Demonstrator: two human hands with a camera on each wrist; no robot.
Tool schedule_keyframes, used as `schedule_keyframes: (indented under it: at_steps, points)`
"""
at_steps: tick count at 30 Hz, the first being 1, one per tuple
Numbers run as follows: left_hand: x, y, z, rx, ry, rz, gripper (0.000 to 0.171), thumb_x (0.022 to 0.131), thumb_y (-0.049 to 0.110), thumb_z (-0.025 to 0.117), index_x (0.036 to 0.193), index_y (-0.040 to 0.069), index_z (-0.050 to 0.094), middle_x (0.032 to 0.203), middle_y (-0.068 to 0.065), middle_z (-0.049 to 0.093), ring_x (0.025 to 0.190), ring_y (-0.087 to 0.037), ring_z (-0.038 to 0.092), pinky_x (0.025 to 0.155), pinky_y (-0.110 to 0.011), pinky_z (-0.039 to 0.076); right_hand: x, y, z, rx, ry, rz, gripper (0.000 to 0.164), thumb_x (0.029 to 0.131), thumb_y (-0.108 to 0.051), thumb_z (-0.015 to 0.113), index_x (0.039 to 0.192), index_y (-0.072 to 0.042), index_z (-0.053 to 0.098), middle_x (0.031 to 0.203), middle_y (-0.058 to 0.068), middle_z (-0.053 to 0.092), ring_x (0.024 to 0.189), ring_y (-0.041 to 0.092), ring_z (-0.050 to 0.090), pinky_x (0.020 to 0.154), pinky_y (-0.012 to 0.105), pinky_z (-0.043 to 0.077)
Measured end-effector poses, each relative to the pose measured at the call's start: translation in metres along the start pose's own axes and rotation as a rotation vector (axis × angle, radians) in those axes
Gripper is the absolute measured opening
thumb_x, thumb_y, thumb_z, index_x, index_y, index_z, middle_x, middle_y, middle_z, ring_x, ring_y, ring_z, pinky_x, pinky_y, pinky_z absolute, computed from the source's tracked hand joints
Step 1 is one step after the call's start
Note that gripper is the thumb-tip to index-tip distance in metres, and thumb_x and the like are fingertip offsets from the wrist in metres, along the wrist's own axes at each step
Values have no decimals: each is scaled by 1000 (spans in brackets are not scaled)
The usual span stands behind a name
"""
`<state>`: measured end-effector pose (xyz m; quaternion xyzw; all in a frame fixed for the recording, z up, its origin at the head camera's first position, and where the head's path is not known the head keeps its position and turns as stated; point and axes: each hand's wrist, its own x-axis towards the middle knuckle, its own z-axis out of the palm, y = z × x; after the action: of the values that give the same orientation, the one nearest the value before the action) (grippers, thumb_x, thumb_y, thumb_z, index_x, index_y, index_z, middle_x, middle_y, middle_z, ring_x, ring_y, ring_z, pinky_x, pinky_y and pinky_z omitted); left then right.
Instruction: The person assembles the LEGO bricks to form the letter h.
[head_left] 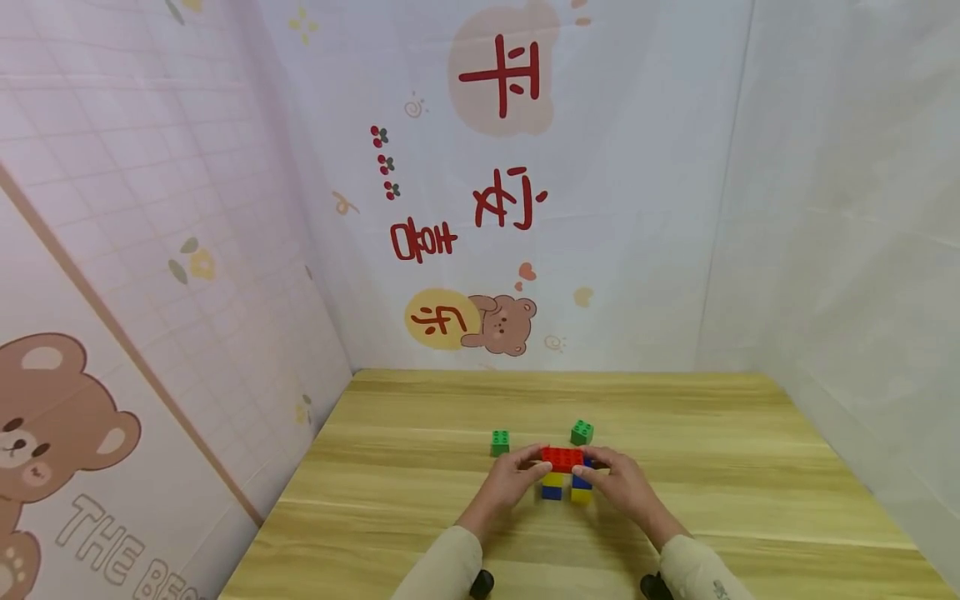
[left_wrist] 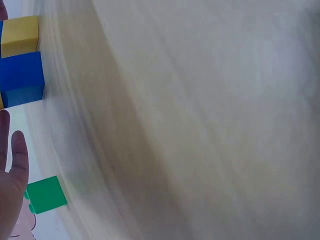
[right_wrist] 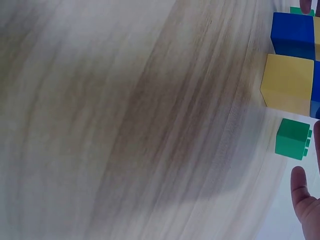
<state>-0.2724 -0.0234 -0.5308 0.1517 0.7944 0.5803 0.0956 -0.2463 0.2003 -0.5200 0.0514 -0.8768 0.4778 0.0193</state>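
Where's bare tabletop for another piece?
Bare tabletop lies right of the right hand, left of the left green block, and behind both green blocks, up to the backdrop. The middle is crowded: left hand, right hand, red brick, left stack and right stack, with a narrow gap between stacks.

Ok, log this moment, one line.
left grip: holds red brick; right grip: likewise; left stack: yellow over blue; right stack: blue over yellow; apart: two green bricks

The long brick (head_left: pixel 562 458) is red, stacks (head_left: pixel 552 487) blue and yellow, other blocks (head_left: pixel 582 432) green, tabletop (head_left: pixel 360 483) streaked tan.
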Motion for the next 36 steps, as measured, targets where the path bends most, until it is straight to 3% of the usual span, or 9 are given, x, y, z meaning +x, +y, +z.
schedule_keyframes:
  at_steps: [9,18,27,36]
  points:
    - [-1,-2,-1,4,-20,-21,49,95,41,66,138,17,60,122,3,66,115,-23,60,98,-46,49,-1,2,4,19,12,3,44,90,-31,73,127,-7,67,117,8,68,105,29,62,87,51,52]
    - [-2,-5,-1,-10,-36,5,47,96,39,65,138,18,60,122,2,66,114,-23,61,97,-45,49,-1,4,8,18,14,0,45,92,-29,72,129,-4,65,123,13,66,106,31,62,84,45,55]
    - [4,1,-5,-18,-42,-10,48,96,40,65,139,18,59,122,2,65,112,-20,61,97,-43,50,2,1,5,55,14,13,49,93,-31,70,132,-3,62,128,17,63,112,36,61,88,48,53]
    - [8,6,-9,40,-72,-26,42,95,36,68,133,19,63,124,-1,64,112,-23,61,95,-46,50,3,-4,-1,77,-11,53,49,90,-30,74,132,-6,64,123,14,66,108,32,63,86,47,54]
